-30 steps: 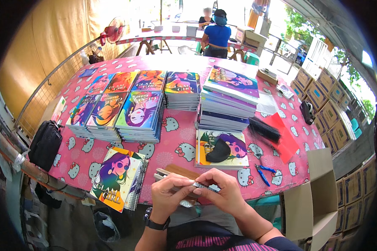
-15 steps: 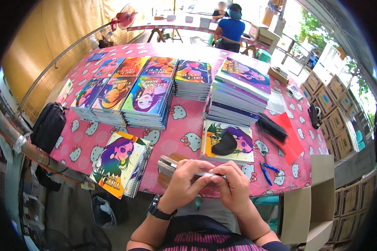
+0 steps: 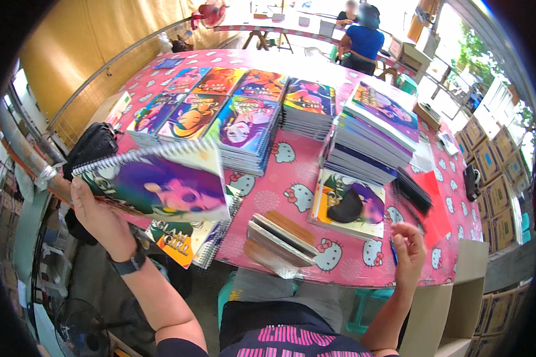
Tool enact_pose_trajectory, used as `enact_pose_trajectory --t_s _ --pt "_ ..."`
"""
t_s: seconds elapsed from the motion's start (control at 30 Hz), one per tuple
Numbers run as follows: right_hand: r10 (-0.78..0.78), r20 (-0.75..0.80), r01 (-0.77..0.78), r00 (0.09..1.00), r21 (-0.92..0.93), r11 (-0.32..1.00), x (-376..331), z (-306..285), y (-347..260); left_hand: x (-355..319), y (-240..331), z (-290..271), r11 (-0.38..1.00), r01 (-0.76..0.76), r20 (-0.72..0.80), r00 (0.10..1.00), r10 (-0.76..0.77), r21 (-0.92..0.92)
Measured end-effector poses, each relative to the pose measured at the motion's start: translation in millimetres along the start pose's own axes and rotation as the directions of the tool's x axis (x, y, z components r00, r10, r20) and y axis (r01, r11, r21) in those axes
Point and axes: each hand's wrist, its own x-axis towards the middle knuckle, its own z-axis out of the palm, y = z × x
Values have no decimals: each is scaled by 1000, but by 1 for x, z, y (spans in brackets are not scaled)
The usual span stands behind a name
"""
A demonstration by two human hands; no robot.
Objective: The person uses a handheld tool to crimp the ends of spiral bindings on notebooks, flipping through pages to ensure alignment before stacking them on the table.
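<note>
My left hand (image 3: 98,217) grips the lower left corner of a spiral-bound notebook (image 3: 173,184), lifted and tilted, its coil edge uppermost. Its illustrated cover is motion-blurred. Under it, more spiral notebooks (image 3: 181,241) lie at the table's front left. My right hand (image 3: 408,253) hovers at the front right, fingers loosely bent and apart, with no object seen in them. Just beside it, pliers with blue handles (image 3: 393,253) are mostly hidden. Between my hands sits a wooden block fixture (image 3: 280,244) with a slot. A black curved pad (image 3: 345,205) rests on a notebook (image 3: 372,229) nearby.
Stacks of notebooks (image 3: 244,128) fill the back left, with a taller pile (image 3: 369,137) at right. Black plastic coils (image 3: 414,190) lie by a red sheet (image 3: 438,214). An open carton (image 3: 435,315) stands at the front right. Two people (image 3: 363,41) are at a far table.
My hands have parted from above the wooden fixture. The left has swung left and now holds up a notebook; the right has moved right, beside the pliers. The view has shifted.
</note>
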Motion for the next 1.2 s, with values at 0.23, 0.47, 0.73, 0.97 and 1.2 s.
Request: enact_pose_trajectory --t_s 0.23,0.47,0.73,0.97,1.2 --pt "-66 143 90 988 -172 981 16 25 45 45 -26 -17 751 -376 436 890 131 543" --pt "-98 352 295 931 -564 771 69 82 69 -83 -157 16 582 -711 909 215 -356 396" --pt "-180 391 367 903 -481 796 61 68 64 -96 -128 32 543 -743 877 123 -464 391" --pt "-115 493 322 863 -358 876 -13 26 66 -105 -121 19 517 -728 824 116 -554 450" --pt "-238 263 338 935 -460 821 -13 57 100 -136 -59 52 609 -729 949 212 -232 312"
